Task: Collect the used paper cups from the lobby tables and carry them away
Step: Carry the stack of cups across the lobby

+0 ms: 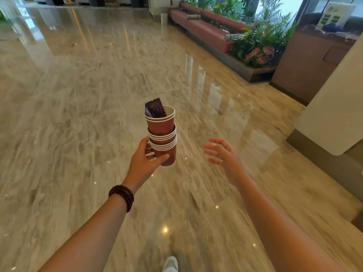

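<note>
left hand [146, 160] gripping cup stack [162, 137], dark packet [155, 109] perhaps

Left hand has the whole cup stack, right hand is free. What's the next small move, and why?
Probably bring the open right hand onto the upper cups of the cup stack. The left hand grips only the bottom cup, the stack looks uneven, and a dark packet sticks out of the top.

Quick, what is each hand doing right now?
Left hand: closed around the bottom of the stack of red paper cups.
Right hand: open, fingers spread, holding nothing.
</note>
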Action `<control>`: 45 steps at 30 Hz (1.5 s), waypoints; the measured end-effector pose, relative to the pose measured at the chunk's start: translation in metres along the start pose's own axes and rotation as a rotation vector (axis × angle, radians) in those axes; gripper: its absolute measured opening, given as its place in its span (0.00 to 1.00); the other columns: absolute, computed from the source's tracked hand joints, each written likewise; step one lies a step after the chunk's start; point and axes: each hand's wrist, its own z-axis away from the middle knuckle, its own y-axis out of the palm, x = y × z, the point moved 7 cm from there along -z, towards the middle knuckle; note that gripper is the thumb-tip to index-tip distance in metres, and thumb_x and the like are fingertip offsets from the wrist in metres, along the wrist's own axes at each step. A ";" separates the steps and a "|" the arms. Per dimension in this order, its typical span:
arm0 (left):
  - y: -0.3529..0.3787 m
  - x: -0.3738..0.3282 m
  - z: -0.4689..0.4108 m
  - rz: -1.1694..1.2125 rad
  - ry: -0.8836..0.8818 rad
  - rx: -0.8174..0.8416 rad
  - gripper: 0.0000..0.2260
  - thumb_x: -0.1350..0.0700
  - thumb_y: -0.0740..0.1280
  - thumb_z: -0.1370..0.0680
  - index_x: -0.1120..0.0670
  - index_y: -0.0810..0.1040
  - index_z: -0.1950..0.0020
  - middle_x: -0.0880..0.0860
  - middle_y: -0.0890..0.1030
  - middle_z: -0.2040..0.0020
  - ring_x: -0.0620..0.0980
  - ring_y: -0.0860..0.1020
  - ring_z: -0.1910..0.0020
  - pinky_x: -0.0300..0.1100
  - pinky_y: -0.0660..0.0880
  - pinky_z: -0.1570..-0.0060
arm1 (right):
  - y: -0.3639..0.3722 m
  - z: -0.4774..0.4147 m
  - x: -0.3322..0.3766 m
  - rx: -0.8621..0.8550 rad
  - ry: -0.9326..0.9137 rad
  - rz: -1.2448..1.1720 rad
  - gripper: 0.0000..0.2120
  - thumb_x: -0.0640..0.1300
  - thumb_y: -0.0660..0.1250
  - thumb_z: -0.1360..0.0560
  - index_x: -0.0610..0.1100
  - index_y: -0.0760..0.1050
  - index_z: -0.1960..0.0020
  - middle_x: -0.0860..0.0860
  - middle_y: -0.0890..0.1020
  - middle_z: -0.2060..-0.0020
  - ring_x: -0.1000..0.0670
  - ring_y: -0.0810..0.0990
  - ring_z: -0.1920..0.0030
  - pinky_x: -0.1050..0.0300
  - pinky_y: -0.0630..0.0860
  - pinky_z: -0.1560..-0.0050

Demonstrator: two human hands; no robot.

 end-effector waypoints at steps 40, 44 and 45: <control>0.235 0.031 -0.734 0.049 0.068 0.250 0.25 0.53 0.77 0.32 0.45 0.71 0.39 0.47 0.79 0.44 0.38 0.79 0.48 0.38 0.77 0.49 | -0.158 -0.674 0.100 -0.251 0.031 -0.016 0.12 0.40 0.60 0.21 0.40 0.72 0.38 0.44 0.82 0.47 0.46 0.80 0.49 0.49 0.75 0.47; 0.265 0.034 -0.820 0.044 0.077 0.315 0.26 0.53 0.77 0.33 0.46 0.71 0.39 0.47 0.79 0.44 0.39 0.79 0.48 0.38 0.77 0.49 | -0.175 -0.745 0.111 -0.325 0.021 -0.019 0.14 0.39 0.59 0.21 0.39 0.72 0.37 0.42 0.81 0.46 0.46 0.80 0.48 0.51 0.75 0.49; 0.271 0.033 -0.844 0.046 0.077 0.332 0.26 0.53 0.77 0.33 0.46 0.71 0.38 0.47 0.79 0.43 0.41 0.79 0.47 0.40 0.77 0.48 | -0.179 -0.765 0.116 -0.341 0.021 -0.028 0.14 0.39 0.59 0.21 0.39 0.72 0.37 0.43 0.81 0.46 0.46 0.80 0.49 0.52 0.75 0.50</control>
